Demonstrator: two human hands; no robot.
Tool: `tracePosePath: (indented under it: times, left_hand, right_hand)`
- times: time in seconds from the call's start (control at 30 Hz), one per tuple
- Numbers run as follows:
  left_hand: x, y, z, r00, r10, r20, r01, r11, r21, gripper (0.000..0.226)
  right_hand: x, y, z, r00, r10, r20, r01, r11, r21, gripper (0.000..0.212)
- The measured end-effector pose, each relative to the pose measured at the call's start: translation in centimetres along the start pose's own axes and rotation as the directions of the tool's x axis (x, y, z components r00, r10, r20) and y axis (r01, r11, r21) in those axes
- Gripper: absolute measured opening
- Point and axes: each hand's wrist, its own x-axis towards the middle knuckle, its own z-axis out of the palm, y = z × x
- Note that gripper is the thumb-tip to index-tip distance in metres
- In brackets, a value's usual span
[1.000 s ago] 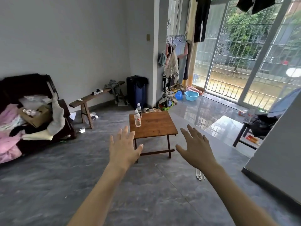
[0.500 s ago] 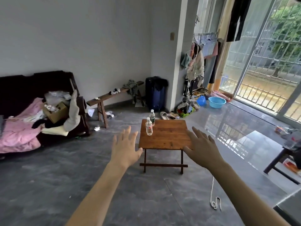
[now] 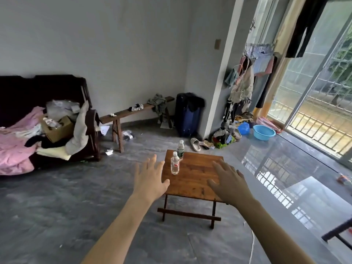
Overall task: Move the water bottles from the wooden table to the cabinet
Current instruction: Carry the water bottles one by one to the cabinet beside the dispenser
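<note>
Two clear water bottles stand upright on the left part of a small wooden table: a nearer one with a red label and a farther one with a green label at the back left corner. My left hand is stretched out with straight, spread fingers just left of the red-label bottle, holding nothing. My right hand is also spread flat, in front of the table's right half, holding nothing. No cabinet is in view.
A dark sofa piled with clothes and a cardboard box stands at the left. A wooden bench and a blue suitcase line the far wall. Slippers, a basket and a blue basin lie at right; a dark stool leg shows bottom right.
The view has moved closer to the table and swung left; the table and bottles look larger. Both hands stay outstretched, now reaching level with the table.
</note>
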Motion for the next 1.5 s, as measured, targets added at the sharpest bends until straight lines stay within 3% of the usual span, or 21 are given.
tracePosePath:
  times: [0.17, 0.47, 0.97, 1.27, 1.5]
  left_hand:
    - [7.9, 0.2, 0.3, 0.998, 0.066, 0.019, -0.066, 0.998, 0.022, 0.075]
    - [18.6, 0.8, 2.3, 0.997, 0.063, 0.053, -0.066, 0.997, 0.044, 0.074]
    - [40.2, 3.1, 8.1, 0.978, 0.036, 0.207, -0.055, 0.995, 0.086, 0.072]
    - [47.4, 0.7, 15.7, 0.948, 0.015, 0.317, -0.032, 0.998, 0.049, 0.07]
    - [49.9, -2.9, 24.7, 0.897, 0.038, 0.44, -0.042, 0.999, 0.001, 0.08]
  right_hand:
    - [7.2, 0.0, 0.9, 1.0, 0.021, 0.018, -0.022, 0.999, 0.039, 0.066]
    - [17.4, 1.0, 2.8, 0.999, 0.023, 0.034, -0.026, 0.997, 0.077, 0.064]
    - [40.7, 9.2, 9.4, 0.985, -0.016, 0.174, -0.015, 0.984, 0.175, 0.064]
    - [47.4, 9.5, 18.5, 0.972, -0.036, 0.232, -0.036, 0.953, 0.301, 0.06]
    - [50.2, 9.5, 27.7, 0.95, 0.014, 0.311, -0.101, 0.959, 0.266, 0.059]
